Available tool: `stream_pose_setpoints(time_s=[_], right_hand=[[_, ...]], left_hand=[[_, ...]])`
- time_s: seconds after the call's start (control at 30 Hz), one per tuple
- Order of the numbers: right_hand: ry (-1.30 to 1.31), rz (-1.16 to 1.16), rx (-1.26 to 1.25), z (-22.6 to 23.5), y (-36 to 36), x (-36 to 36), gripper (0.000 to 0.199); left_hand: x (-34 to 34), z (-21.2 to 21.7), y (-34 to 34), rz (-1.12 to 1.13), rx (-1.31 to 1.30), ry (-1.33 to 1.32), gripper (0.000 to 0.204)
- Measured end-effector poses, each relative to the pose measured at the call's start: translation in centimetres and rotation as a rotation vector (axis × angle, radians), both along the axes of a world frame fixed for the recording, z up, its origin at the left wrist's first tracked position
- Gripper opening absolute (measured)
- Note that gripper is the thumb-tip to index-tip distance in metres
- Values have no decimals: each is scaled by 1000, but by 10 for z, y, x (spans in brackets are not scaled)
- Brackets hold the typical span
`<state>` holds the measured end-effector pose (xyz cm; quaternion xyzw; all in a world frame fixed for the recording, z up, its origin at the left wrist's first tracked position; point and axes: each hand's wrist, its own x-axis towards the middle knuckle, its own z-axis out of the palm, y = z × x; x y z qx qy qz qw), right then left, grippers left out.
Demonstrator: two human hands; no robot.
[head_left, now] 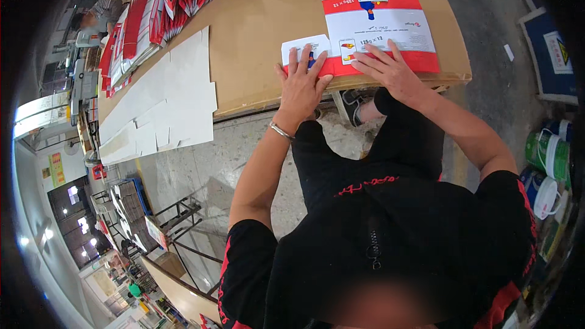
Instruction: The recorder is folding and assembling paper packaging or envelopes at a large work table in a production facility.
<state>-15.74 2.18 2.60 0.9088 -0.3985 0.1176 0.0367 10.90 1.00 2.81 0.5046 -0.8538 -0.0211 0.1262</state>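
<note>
Carton blank (378,21) under flat fingers (372,55)

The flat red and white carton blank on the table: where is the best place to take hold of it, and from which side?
Probably the near edge of the carton blank, from the person's side. It lies flat on the cardboard-covered table, reaching that table's edge, where both hands press its flaps; fingers could slip under there.
</note>
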Motion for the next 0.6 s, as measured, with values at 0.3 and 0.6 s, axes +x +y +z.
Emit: stream_pose_setpoints(time_s=[0.3, 0.6], right_hand=[[-32, 59, 37, 0, -11, 6, 47], [-1512, -469, 1457, 26, 111, 25, 44]], left_hand=[[-15, -13, -79, 180, 145, 195, 73], [-74, -24, -11, 205, 613, 1393, 82]])
